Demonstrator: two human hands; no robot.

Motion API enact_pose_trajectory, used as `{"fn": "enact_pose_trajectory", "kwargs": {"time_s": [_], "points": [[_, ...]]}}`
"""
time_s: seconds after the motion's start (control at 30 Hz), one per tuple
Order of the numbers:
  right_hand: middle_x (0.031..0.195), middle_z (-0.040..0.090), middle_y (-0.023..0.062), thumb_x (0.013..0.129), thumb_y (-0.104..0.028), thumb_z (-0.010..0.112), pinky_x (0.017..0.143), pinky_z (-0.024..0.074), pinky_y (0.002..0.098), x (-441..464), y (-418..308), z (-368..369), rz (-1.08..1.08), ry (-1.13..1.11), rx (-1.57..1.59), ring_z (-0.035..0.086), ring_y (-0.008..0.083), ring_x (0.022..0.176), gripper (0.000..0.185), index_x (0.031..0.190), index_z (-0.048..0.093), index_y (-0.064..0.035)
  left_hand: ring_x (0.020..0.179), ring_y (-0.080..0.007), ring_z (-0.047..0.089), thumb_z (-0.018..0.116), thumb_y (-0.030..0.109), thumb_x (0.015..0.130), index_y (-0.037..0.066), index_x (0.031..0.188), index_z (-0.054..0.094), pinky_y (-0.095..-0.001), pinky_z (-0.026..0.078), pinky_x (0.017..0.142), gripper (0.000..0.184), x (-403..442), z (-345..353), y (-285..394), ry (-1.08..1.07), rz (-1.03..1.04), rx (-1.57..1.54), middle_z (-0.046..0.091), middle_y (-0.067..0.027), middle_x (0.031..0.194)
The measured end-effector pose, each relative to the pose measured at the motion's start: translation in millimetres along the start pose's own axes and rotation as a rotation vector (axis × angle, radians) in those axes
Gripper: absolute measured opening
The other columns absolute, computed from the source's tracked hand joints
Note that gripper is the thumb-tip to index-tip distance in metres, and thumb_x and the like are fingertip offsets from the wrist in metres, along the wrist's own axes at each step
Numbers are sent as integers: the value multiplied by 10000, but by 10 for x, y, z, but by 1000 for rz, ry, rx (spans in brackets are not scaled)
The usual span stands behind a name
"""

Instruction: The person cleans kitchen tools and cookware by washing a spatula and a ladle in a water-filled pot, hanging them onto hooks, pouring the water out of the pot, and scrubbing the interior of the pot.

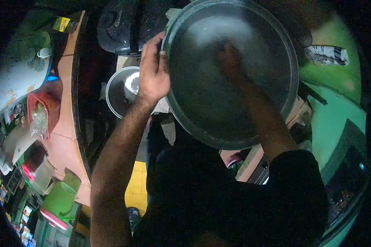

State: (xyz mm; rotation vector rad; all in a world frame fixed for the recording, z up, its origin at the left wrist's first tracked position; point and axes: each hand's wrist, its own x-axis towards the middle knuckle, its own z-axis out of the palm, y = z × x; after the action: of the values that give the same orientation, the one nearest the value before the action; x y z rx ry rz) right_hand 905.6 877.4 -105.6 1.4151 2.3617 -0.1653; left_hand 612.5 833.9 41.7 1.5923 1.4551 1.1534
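While the left hand [154, 74], fingers nearly straight, braces the rim of the big round basin [206, 107] beside the smaller metal bowl [121, 91], the right hand [229, 59] reaches inside, its grip too blurred to tell.

- Left hand [154, 72]: upright and open, fingers [149, 50] pointing forward, slightly bent.
- Left forearm [119, 140]: bare, stretched forward.
- Right hand [230, 61]: reaching forward, dim and blurred, finger pose unclear.
- Right forearm [264, 113]: bare, slanting inward toward the left.
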Motion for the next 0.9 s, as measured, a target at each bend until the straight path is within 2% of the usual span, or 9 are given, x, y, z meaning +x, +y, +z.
{"fn": "enact_pose_trajectory", "kwargs": {"time_s": [0.03, 0.1, 0.23, 0.47, 0.6, 0.67, 0.7, 0.8, 0.9], "points": [[1324, 438, 234, 866, -288, 567, 1032, 293, 564, -144, 262, 171, 66, -167, -259, 397, 403, 1257, 479, 1195, 519, 57, 1181, -343, 468, 393, 41, 956, 9, 1300, 435, -405, 346, 1045, 348, 1, 3, -22, 10, 38, 14, 481, -217, 1230], [1260, 489, 249, 890, -256, 548, 1050, 305, 543, -505, 427, 300, 196, -118, -338, 416, 411, 1242, 416, 1181, 542, 42, 1178, -336, 468, 386, 50, 961, 4, 1301, 433, -402, 349, 1040, 346, 9, 10, -65, 28, 55, -13, 482, -212, 1222], [1179, 525, 284, 890, -159, 514, 1082, 202, 623, -1204, -199, -469, 349, -82, 399, 397, 490, 1230, 338, 1155, 556, 46, 1182, -320, 472, 393, 44, 958, 2, 1295, 447, -394, 346, 1043, 345, -11, 53, -103, 51, 6, -131, 483, -210, 1227], [1233, 487, 284, 850, -178, 556, 1046, 195, 681, -202, -972, -75, -614, -221, -9, 387, 489, 1230, 380, 1162, 552, 40, 1193, -344, 476, 403, 26, 944, 14, 1297, 453, -401, 357, 1041, 357, -9, 42, -155, 60, 64, -46, 481, -223, 1240], [1108, 552, 136, 805, -144, 583, 974, 351, 566, 945, -322, 190, -518, 1131, -147, 485, 323, 1112, 286, 1086, 610, -97, 1199, -339, 479, 423, 37, 941, 22, 1297, 460, -404, 366, 1040, 358, -19, 24, -130, 58, 58, 14, 493, -209, 1239], [1030, 548, 74, 799, -128, 576, 883, 399, 490, 905, 214, -449, -514, 973, -244, 504, 268, 1037, 286, 1083, 606, -143, 1198, -335, 480, 410, 48, 948, 18, 1287, 472, -394, 365, 1042, 346, -14, 58, -189, 77, 46, -62, 504, -212, 1231], [999, 542, 53, 795, -128, 579, 829, 413, 459, 679, 530, -638, -439, 591, -325, 509, 245, 998, 284, 1076, 604, -157, 1197, -335, 481, 412, 47, 948, 24, 1290, 472, -390, 364, 1042, 348, -18, 63, -208, 62, 52, -89, 502, -213, 1234], [1021, 559, 78, 817, -138, 562, 797, 430, 416, 119, 1087, -842, -334, 87, -586, 541, 239, 941, 224, 1033, 609, -100, 1195, -334, 483, 417, 45, 945, 40, 1295, 474, -385, 363, 1039, 355, -17, 61, -208, 56, 58, -135, 503, -212, 1237], [1001, 574, 94, 837, -144, 560, 801, 436, 430, -607, 1151, -570, 180, -313, -451, 557, 259, 931, 204, 1018, 630, -83, 1180, -334, 497, 433, 39, 939, 50, 1295, 477, -387, 374, 1023, 359, 1, 64, -231, 83, 112, -53, 511, -201, 1234]]}}
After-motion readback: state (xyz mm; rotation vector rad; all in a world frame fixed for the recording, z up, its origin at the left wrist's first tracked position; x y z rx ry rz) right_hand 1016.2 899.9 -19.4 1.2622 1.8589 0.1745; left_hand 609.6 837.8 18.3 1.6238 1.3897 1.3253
